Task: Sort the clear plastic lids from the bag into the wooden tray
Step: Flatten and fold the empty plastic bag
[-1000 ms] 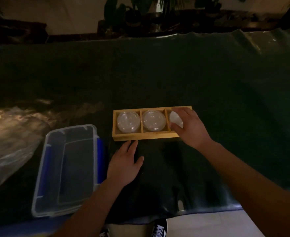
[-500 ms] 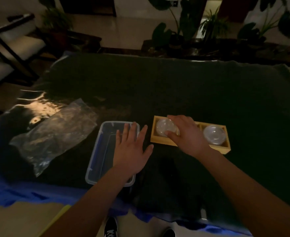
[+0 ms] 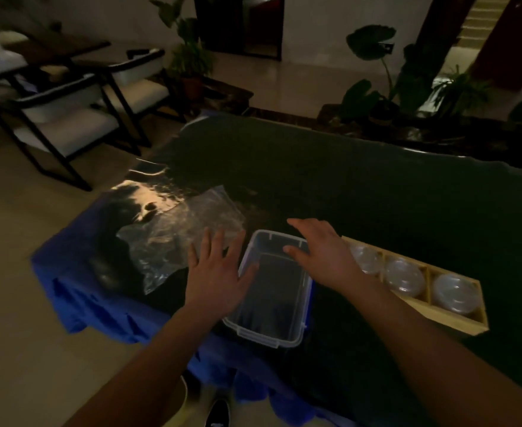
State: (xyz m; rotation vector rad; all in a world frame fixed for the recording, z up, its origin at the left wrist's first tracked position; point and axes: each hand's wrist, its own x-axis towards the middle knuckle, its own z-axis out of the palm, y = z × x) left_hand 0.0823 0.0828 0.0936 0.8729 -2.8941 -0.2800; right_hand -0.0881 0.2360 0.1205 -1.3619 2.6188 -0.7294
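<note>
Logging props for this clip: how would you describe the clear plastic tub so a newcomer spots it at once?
On the dark-covered table, look between the crinkled plastic bag and the wooden tray. The clear plastic tub sits there under both open hands. Unlike the tray, it is see-through, undivided, and holds no lids.

Table (image 3: 361, 192): dark green cloth over a blue cover that hangs off the near-left edge.

Box (image 3: 270, 335): clear plastic, rectangular, open, near the front edge at centre.

Bag (image 3: 176, 241): clear plastic, crumpled flat, at 10 o'clock from the box, just beside it.

Tray (image 3: 456, 320): wooden, three compartments in a row, at 3 o'clock from the box, near it; a clear lid shows in each compartment.
</note>
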